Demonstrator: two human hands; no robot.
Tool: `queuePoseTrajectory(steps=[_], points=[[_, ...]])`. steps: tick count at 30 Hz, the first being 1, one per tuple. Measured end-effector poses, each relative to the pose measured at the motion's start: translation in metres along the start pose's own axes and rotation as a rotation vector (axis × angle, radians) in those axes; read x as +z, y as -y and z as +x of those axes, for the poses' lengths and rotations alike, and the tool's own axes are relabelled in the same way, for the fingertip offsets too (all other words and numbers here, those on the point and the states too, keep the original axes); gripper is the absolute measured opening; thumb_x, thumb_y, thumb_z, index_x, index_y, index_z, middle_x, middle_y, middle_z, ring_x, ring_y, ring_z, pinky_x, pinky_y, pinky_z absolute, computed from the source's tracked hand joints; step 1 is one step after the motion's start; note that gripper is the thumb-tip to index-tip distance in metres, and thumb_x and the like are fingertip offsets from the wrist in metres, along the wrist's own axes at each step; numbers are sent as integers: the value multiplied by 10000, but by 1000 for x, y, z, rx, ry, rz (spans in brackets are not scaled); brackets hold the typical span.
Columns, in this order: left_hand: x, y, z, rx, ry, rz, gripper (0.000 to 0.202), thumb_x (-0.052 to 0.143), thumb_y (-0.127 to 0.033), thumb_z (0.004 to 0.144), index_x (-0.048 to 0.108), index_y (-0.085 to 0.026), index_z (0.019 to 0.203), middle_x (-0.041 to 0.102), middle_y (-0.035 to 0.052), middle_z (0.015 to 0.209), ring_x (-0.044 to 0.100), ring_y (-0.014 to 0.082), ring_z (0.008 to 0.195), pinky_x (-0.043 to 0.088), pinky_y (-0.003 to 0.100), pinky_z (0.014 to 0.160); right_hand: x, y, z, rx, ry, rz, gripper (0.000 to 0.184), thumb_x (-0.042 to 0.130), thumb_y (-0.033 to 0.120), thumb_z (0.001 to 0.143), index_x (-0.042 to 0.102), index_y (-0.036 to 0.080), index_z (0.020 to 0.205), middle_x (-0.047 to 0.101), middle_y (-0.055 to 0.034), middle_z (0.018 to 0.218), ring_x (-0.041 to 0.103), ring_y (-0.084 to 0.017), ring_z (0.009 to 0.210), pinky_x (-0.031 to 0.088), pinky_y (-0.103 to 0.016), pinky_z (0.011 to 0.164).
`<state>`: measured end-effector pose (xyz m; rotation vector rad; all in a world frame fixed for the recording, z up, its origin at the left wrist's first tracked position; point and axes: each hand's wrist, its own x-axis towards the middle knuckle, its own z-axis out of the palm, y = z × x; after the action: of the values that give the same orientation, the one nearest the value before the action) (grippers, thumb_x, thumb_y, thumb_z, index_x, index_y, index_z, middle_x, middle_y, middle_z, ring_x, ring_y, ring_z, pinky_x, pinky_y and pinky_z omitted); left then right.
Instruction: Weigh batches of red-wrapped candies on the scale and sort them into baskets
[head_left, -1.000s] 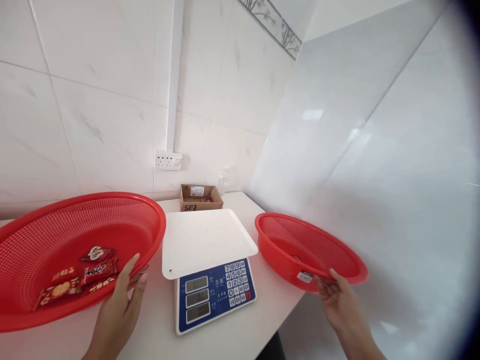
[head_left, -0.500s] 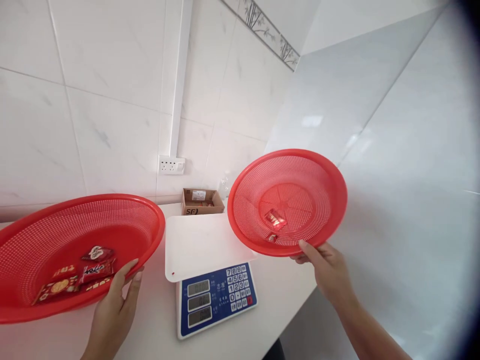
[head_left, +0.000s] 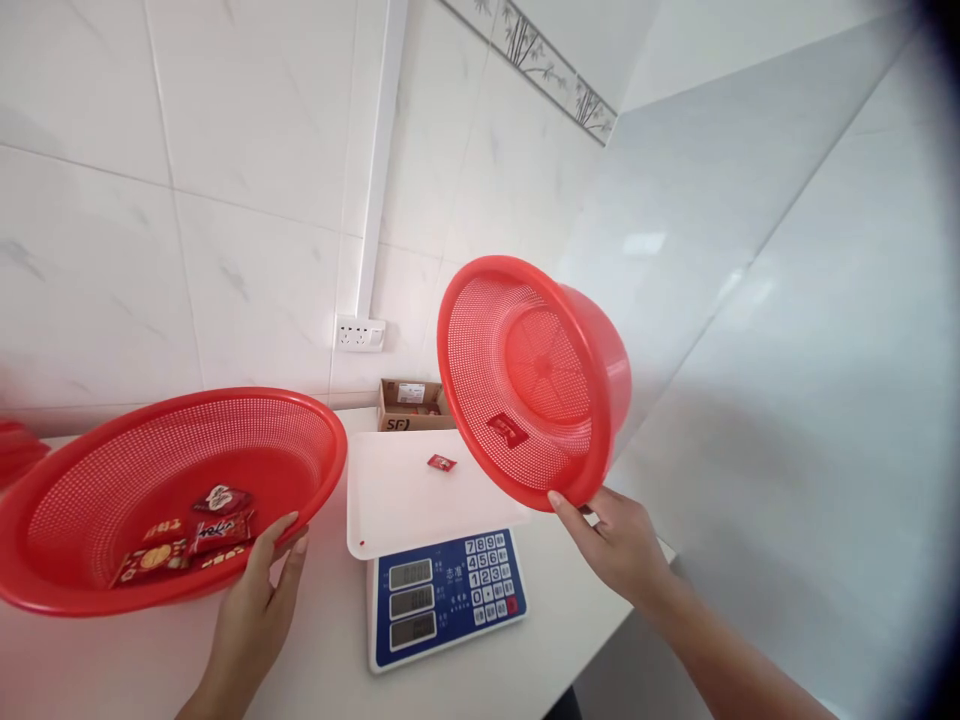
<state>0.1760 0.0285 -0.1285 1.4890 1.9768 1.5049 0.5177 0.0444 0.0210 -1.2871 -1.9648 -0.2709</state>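
Backdrop: white-tiled corner, white counter [head_left: 330, 665].
Right hand [head_left: 619, 540]: fingers pinch the near rim of the small basket [head_left: 525, 380], which is tipped on edge over the scale tray [head_left: 397, 495].
Left hand [head_left: 259, 590]: fingers grasp the near rim of the large basket [head_left: 304, 440], at left.
Baskets: two, both red.
Packets: one loose packet [head_left: 442, 462] on the tray, one caught packet [head_left: 508, 430] inside the small basket, and about five stacked packets [head_left: 191, 525] in the large basket.
Edges: the counter drops off on the right, and its near strip is open.

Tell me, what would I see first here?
The small red basket, held by the right hand, is tipped on its side above the scale's white tray. One red packet lies on the tray and a second packet sits inside the basket. At left, the left hand grips the big red basket.
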Motion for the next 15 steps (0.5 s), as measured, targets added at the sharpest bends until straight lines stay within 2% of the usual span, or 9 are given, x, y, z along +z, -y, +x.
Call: queuePoseTrajectory(steps=[5, 8, 11, 15], points=[[1, 1, 0, 27, -3, -24, 440, 451, -569, 800, 539, -247, 1088, 716, 77, 999, 681, 241, 955, 573, 321, 704, -1, -1, -2, -174, -79, -69, 346, 468, 305, 889, 440, 201, 560, 438, 42, 452, 391, -78, 403, 308, -203, 428], [0, 0, 0, 11, 11, -7, 444, 451, -570, 799, 539, -251, 1095, 708, 81, 1031, 674, 245, 976, 576, 319, 698, -2, -4, -4, -189, -109, -81, 335, 478, 298, 885, 468, 197, 565, 441, 43, 444, 390, -76, 391, 305, -202, 421], [-1, -2, 1, -16, 28, 10, 459, 440, -585, 795, 538, -249, 1093, 707, 86, 1029, 673, 248, 975, 572, 334, 730, -5, -11, -8, -67, -131, -66, 332, 493, 342, 865, 506, 200, 564, 489, 35, 446, 404, -81, 375, 328, -210, 422], [0, -4, 0, -29, 17, 1, 470, 443, -588, 786, 536, -244, 1093, 705, 88, 1017, 675, 250, 964, 570, 336, 730, -10, -27, -26, 270, -179, -1, 367, 529, 459, 798, 554, 206, 533, 593, -8, 481, 546, -139, 446, 404, -241, 463]])
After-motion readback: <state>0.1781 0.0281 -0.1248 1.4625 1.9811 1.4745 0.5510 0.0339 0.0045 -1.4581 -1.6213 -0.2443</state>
